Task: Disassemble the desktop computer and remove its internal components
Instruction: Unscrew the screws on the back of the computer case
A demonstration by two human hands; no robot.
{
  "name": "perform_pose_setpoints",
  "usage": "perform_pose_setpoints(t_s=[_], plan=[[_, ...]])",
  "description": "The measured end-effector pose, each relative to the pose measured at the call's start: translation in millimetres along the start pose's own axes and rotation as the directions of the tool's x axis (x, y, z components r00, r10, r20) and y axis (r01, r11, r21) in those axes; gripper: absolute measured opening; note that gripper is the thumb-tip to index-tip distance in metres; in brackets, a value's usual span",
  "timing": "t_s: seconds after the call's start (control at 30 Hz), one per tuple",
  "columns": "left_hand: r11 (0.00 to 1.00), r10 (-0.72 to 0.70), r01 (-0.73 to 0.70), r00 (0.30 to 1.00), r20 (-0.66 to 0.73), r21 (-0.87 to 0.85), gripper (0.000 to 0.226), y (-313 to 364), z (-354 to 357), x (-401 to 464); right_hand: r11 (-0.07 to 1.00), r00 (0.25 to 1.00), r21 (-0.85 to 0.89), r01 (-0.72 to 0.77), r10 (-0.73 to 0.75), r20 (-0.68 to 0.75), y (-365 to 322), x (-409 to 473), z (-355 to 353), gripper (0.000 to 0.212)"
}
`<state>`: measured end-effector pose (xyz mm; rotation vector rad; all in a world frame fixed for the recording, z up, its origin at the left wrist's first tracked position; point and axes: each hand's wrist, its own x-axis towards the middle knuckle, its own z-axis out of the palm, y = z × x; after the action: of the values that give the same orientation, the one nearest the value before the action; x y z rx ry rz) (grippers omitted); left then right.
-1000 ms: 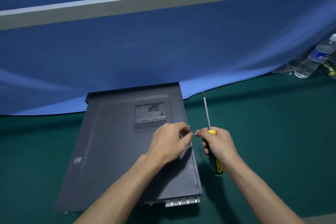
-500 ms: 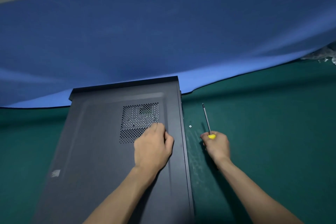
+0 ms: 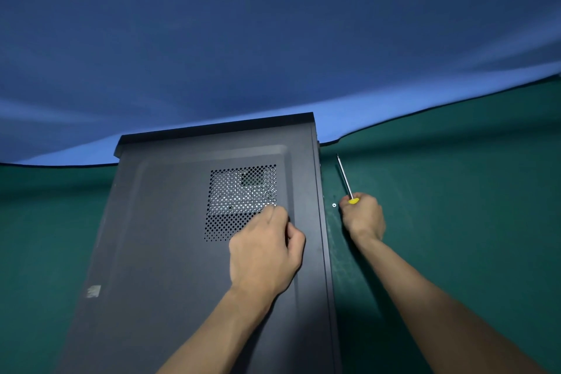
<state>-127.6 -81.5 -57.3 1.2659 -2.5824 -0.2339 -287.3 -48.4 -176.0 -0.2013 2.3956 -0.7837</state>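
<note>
Screwdriver (image 3: 346,181) shaft pointing away, right hand (image 3: 362,217) clenched around handle; left hand (image 3: 264,252) curled on case (image 3: 170,252).

A: What covers the work surface?
B: A dark green mat (image 3: 455,191), spread across the near and right side, and showing again at the far left.

A: And behind it?
B: A blue cloth (image 3: 273,39) hangs as a backdrop, filling the upper part of the view. Its lower edge lies on the green mat in a curved line, with soft folds near the bottom.
</note>
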Motion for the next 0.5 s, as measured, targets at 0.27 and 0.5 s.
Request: perform_pose_setpoints(t_s=[0.27,0.5], plan=[[1.000,-0.010,0.011,0.999,0.031,-0.020,0.026,0,0,-1,0.990,1.000,0.138,0.016,-0.014,-0.014,1,-6,-12,0.018],[0.999,-0.043,0.044,0.999,0.025,-0.021,0.024,0,2,-2,0.823,0.971,0.567,-0.040,-0.101,0.216,-18,-57,-59,0.037]])
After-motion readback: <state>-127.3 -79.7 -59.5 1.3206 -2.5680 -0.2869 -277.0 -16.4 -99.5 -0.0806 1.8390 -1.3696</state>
